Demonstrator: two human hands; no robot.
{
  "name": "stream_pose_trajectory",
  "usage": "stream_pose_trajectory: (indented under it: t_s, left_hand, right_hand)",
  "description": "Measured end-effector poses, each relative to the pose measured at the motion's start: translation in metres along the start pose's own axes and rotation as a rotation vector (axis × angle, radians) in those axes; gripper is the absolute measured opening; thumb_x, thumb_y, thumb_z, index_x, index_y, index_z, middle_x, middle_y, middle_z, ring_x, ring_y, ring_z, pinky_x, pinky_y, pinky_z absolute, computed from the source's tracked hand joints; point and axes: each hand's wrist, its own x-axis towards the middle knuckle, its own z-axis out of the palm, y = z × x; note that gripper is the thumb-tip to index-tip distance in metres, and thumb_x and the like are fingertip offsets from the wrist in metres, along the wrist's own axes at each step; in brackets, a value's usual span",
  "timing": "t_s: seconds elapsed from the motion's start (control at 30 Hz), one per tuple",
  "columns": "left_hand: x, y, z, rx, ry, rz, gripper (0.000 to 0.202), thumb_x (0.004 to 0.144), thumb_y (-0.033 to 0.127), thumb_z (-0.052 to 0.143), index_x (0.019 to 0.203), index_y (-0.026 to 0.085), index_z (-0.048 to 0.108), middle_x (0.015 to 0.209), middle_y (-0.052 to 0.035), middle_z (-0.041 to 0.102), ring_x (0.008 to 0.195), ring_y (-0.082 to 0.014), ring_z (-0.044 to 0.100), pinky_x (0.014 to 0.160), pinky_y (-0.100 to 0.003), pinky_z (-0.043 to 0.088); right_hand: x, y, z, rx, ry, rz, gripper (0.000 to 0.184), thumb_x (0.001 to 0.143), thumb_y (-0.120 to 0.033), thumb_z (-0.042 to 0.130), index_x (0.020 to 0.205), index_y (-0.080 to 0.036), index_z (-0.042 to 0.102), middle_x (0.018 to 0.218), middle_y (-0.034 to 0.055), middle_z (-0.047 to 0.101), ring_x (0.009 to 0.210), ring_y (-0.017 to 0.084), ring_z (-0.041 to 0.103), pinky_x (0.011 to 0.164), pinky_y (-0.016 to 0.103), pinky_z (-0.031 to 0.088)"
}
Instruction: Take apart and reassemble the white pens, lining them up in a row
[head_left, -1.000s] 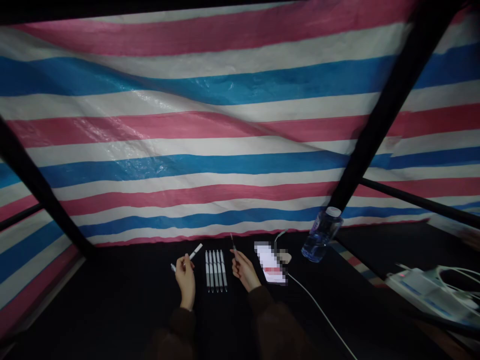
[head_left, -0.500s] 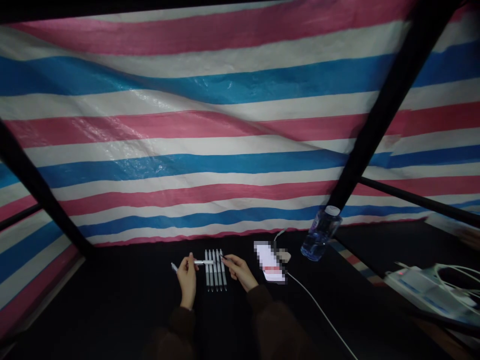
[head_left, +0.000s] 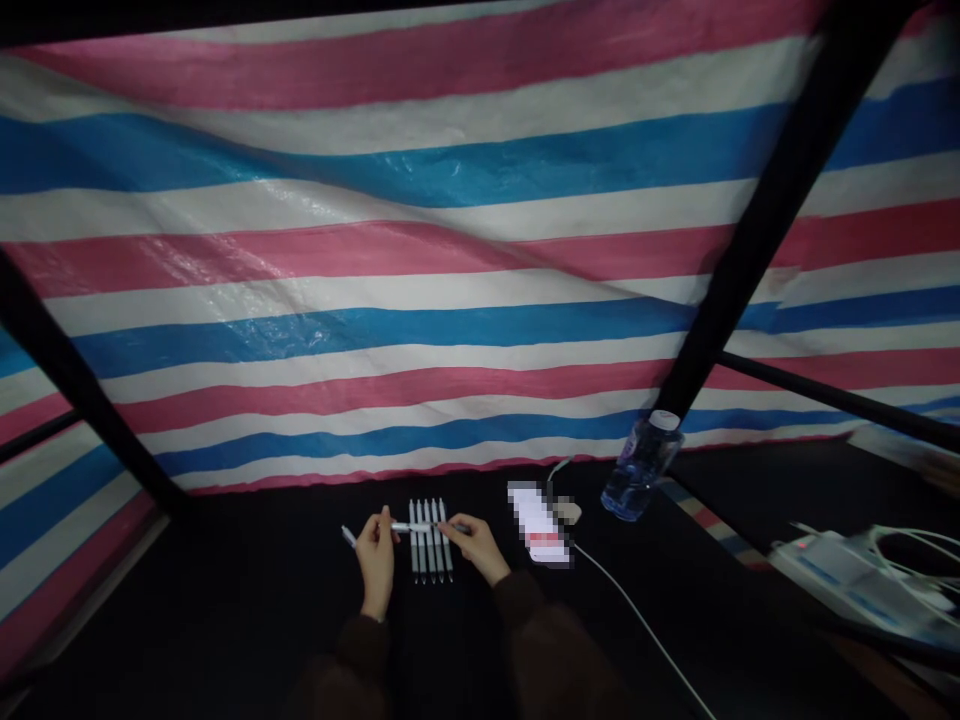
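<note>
Right hand (head_left: 476, 548) has moved in toward left hand (head_left: 373, 562).
Left grips a white pen barrel (head_left: 410, 527), right pinches a slim dark-tipped refill (head_left: 456, 526) at its end, above five parallel white pens (head_left: 429, 557) on the black bench (head_left: 225, 630).

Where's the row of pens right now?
In the head view, the row of pens lies on the black surface, between the left hand and the right hand.
</note>
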Motion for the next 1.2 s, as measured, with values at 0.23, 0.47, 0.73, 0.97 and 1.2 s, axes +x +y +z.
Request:
stream_pose_trajectory:
  t_s: [0.23, 0.47, 0.73, 0.97, 1.2]
  left_hand:
    - [-0.006, 0.006, 0.001, 0.061, -0.005, 0.036, 0.046, 0.075, 0.059, 0.049, 0.057, 0.017, 0.052, 0.047, 0.0049, 0.041, 0.046, -0.0082, 0.038, 0.045, -0.021, 0.03]
    - [-0.005, 0.006, -0.002, 0.055, 0.108, 0.011, 0.045, 0.076, 0.059, 0.047, 0.062, 0.017, 0.054, 0.049, 0.0048, 0.043, 0.045, -0.0078, 0.036, 0.044, -0.02, 0.029]
    - [-0.004, 0.004, -0.004, 0.058, 0.18, 0.01, 0.047, 0.076, 0.06, 0.046, 0.06, 0.017, 0.053, 0.05, 0.004, 0.048, 0.046, -0.009, 0.041, 0.048, -0.022, 0.034]
    - [-0.005, 0.006, -0.004, 0.091, 0.168, 0.01, 0.046, 0.076, 0.06, 0.047, 0.061, 0.017, 0.054, 0.049, 0.0042, 0.047, 0.046, -0.0089, 0.041, 0.046, -0.022, 0.032]
    - [-0.006, 0.003, -0.006, 0.157, 0.173, 0.046, 0.043, 0.077, 0.057, 0.047, 0.06, 0.018, 0.053, 0.05, 0.0051, 0.046, 0.047, -0.0083, 0.042, 0.047, -0.021, 0.033]
  right_hand:
    - [0.0, 0.004, 0.001, -0.092, 0.031, -0.083, 0.041, 0.057, -0.055, 0.07, 0.057, -0.015, 0.061, 0.053, -0.0018, 0.047, 0.052, 0.011, 0.042, 0.047, 0.022, 0.031]
    - [-0.002, -0.005, 0.001, -0.051, 0.035, -0.015, 0.042, 0.055, -0.055, 0.071, 0.058, -0.015, 0.06, 0.047, -0.0039, 0.042, 0.044, 0.008, 0.035, 0.041, 0.021, 0.025]
    - [-0.003, -0.008, 0.002, -0.019, 0.067, 0.043, 0.045, 0.054, -0.058, 0.07, 0.056, -0.015, 0.056, 0.043, -0.006, 0.036, 0.039, 0.005, 0.028, 0.036, 0.02, 0.018]
    - [-0.001, -0.003, 0.003, 0.007, 0.088, 0.054, 0.046, 0.053, -0.059, 0.07, 0.054, -0.016, 0.054, 0.041, -0.008, 0.031, 0.037, 0.005, 0.025, 0.035, 0.02, 0.017]
    - [0.001, 0.004, 0.0, -0.103, 0.104, -0.079, 0.041, 0.06, -0.055, 0.068, 0.057, -0.015, 0.061, 0.049, -0.0026, 0.045, 0.049, 0.01, 0.041, 0.047, 0.022, 0.033]
